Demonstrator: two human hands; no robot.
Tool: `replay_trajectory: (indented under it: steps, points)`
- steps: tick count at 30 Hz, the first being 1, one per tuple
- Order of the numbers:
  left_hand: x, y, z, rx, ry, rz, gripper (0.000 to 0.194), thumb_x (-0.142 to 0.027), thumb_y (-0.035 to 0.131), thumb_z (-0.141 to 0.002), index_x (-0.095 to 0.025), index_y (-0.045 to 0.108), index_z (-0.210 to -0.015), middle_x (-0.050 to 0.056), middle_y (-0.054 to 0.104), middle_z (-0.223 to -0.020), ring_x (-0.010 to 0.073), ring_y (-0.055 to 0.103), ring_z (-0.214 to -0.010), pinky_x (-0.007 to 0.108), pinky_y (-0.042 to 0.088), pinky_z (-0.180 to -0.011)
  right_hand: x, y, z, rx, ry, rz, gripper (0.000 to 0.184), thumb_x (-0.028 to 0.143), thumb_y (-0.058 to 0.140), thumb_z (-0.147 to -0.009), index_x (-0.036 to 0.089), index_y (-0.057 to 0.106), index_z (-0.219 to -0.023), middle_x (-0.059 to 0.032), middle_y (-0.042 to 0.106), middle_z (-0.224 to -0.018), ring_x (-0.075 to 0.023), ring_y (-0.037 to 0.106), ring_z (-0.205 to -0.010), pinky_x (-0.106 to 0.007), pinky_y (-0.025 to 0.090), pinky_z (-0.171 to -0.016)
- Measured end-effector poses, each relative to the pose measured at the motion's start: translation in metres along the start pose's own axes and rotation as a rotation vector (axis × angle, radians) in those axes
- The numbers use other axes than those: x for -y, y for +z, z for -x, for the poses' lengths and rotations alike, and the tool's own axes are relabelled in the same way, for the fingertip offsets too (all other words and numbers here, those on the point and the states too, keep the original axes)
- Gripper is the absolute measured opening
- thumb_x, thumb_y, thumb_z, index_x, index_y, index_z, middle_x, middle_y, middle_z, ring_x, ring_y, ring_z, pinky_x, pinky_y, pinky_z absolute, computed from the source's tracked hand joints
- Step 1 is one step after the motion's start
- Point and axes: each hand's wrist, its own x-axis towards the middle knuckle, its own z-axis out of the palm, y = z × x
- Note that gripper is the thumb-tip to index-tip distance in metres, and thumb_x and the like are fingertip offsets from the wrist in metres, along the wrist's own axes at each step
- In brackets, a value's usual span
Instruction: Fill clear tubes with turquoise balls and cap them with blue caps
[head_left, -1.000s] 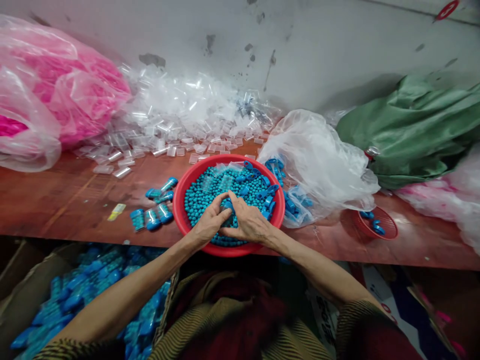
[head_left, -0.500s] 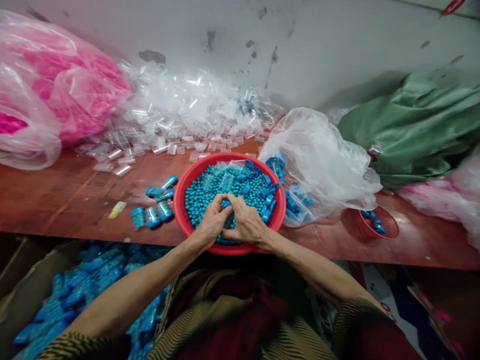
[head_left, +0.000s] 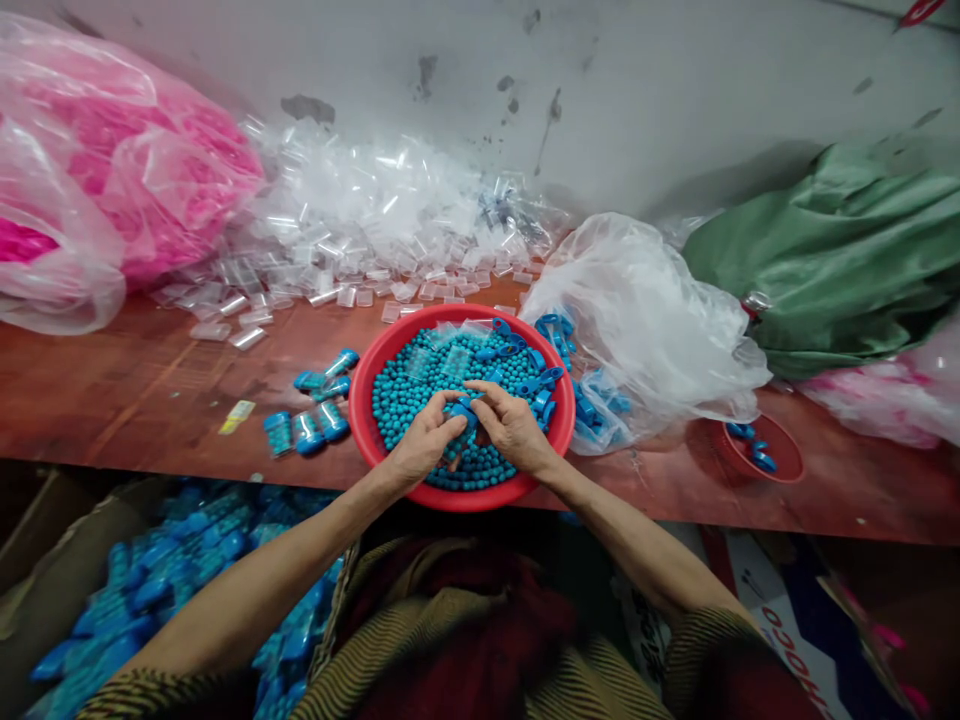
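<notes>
Over the bead-filled red basin (head_left: 361,400), my left hand (head_left: 424,440) grips a small blue-capped container (head_left: 463,408), thumb and fingers closed on it. From the other side my right hand (head_left: 517,430) has its thumb and fingertips bent round the blue cap; its lower fingers are partly hidden. Below the cap, the container's body is hard to make out. Around and under both hands lie small blue beads (head_left: 405,400). Clear plastic tubes (head_left: 454,362) rest on the beads at the back, and loose blue caps (head_left: 541,380) at the right.
Several filled blue-capped containers (head_left: 307,434) lie left of the basin. Behind are piled clear tubes (head_left: 337,240) and a pink-filled bag (head_left: 150,160). To the right sit a white plastic bag (head_left: 637,310), a small red basket (head_left: 796,462) and green cloth (head_left: 825,250). Below left, a box (head_left: 67,560) holds filled containers.
My hands have parted slightly: the right fingertips have shifted right and opened a little, so the blue cap between the hands shows more. The view has moved slightly.
</notes>
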Motion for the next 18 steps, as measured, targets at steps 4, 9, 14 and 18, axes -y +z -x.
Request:
replay_trajectory:
  steps: [4, 9, 14, 18]
  points:
    - [-0.002, 0.002, 0.0, 0.032, -0.049, 0.115, 0.051, -0.044, 0.06, -0.075, -0.021, 0.041, -0.116, -0.01, 0.048, -0.049, 0.0065, 0.043, -0.03, 0.015, 0.023, -0.031, -0.002, 0.006, 0.002, -0.112, -0.075, 0.083, 0.03, 0.026, 0.045, -0.089, 0.019, 0.051, -0.117, 0.0015, 0.056, -0.072, -0.0099, 0.052, -0.055, -0.023, 0.047, -0.055]
    - [-0.004, 0.003, 0.0, 0.029, -0.018, 0.066, 0.053, -0.041, 0.06, -0.076, -0.021, 0.041, -0.122, -0.009, 0.05, -0.051, 0.0063, 0.044, -0.03, 0.016, 0.026, -0.031, -0.004, 0.01, 0.002, -0.148, -0.003, -0.088, 0.032, 0.029, 0.043, -0.089, 0.019, 0.043, -0.12, 0.0007, 0.056, -0.081, -0.0079, 0.052, -0.051, -0.021, 0.046, -0.048]
    - [-0.003, 0.006, 0.001, -0.036, 0.002, 0.059, 0.051, -0.043, 0.059, -0.076, -0.022, 0.041, -0.119, -0.01, 0.047, -0.048, 0.0069, 0.043, -0.031, 0.017, 0.024, -0.032, -0.002, 0.007, 0.004, -0.134, -0.076, 0.061, 0.024, 0.029, 0.041, -0.091, 0.017, 0.055, -0.107, -0.0034, 0.061, -0.083, -0.0125, 0.059, -0.062, -0.027, 0.052, -0.061]
    - [0.0, 0.006, -0.001, -0.116, -0.001, 0.079, 0.04, -0.039, 0.061, -0.074, -0.022, 0.045, -0.107, -0.01, 0.046, -0.052, 0.0037, 0.036, -0.033, 0.017, 0.026, -0.035, 0.002, 0.009, 0.011, -0.033, -0.223, 0.292, 0.04, 0.034, 0.05, -0.087, 0.011, 0.049, -0.119, -0.0144, 0.06, -0.107, -0.0238, 0.06, -0.098, -0.04, 0.051, -0.082]
